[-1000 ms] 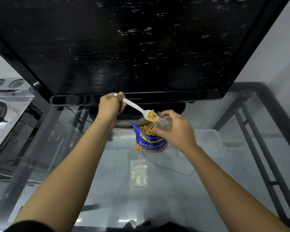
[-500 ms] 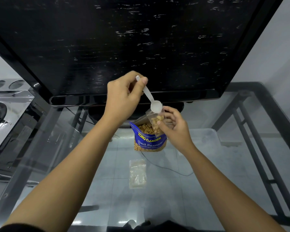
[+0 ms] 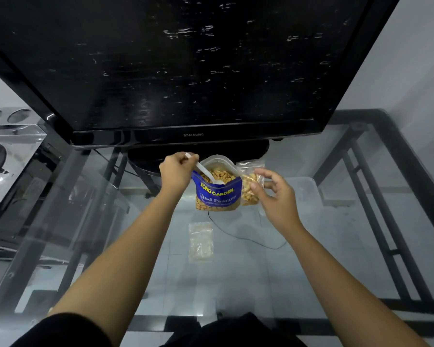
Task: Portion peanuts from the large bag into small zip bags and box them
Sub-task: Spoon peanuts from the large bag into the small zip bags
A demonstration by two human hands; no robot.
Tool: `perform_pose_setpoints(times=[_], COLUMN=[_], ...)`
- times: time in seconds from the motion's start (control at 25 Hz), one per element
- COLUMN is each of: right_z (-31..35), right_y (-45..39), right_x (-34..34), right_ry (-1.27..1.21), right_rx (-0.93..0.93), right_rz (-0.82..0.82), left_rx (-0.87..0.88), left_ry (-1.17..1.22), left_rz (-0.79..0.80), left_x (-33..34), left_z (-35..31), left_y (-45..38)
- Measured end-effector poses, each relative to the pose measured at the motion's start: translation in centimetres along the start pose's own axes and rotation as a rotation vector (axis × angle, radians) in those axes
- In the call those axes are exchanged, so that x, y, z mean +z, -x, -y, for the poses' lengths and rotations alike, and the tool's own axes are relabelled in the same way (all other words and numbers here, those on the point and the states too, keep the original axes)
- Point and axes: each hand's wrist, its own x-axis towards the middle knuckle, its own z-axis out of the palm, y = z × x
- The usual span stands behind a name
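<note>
Peanuts task, near to far: spare zip bags flat on glass table. Beyond, right hand pinches a half-filled small zip bag, mouth unsealed, touching the Tong Garden bag. Left hand grips white spoon, bowl buried in nuts. Risks: loose pinch tips the small bag; levering spoon topples the standing pouch.

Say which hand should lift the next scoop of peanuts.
Left. The left hand grips the white spoon, its bowl already in the large bag; the right hand pinches the small zip bag.
</note>
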Motion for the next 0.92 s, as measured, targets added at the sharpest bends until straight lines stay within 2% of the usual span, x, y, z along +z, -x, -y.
perform_pose_setpoints(times=[0.08, 0.2, 0.24, 0.28, 0.4, 0.44, 0.56, 0.8, 0.92], right_z=[-1.0, -3.7, -4.9, -6.1, -9.0, -9.7, -11.1, -11.8, -10.6], right_y=[1.0, 3.2, 4.0, 4.8, 6.2, 6.3, 6.4, 6.2, 6.8], right_x=[-0.6, -1.6, -2.1, -2.6, -4.0, -4.4, -5.2, -5.8, -5.9], right_ry=[0.020, 0.074, 0.100, 0.127, 0.192, 0.221, 0.329, 0.587, 0.676], right_rx=[0.015, 0.083, 0.110, 0.138, 0.242, 0.276, 0.344, 0.354, 0.275], right_rz=[0.003, 0.005, 0.006, 0.010, 0.038, 0.050, 0.075, 0.184, 0.112], left_rx=[-0.010, 0.023, 0.057, 0.110, 0.313, 0.362, 0.384, 0.350, 0.390], left_ry=[-0.032, 0.098, 0.102, 0.030, -0.449, -0.574, -0.764, -0.860, -0.868], left_rz=[-0.069, -0.246, -0.245, -0.182, 0.211, 0.282, 0.284, 0.181, 0.216], left_x=[-0.1, -0.2, -0.1, -0.1, 0.5, 1.1, 2.3, 3.0, 2.1], left_z=[0.6, 3.0, 4.3, 6.0, 11.1, 12.5, 14.2, 14.0, 13.0], left_y=[0.3, 2.4, 3.6, 4.6, 6.7, 6.9, 7.2, 7.8, 7.9])
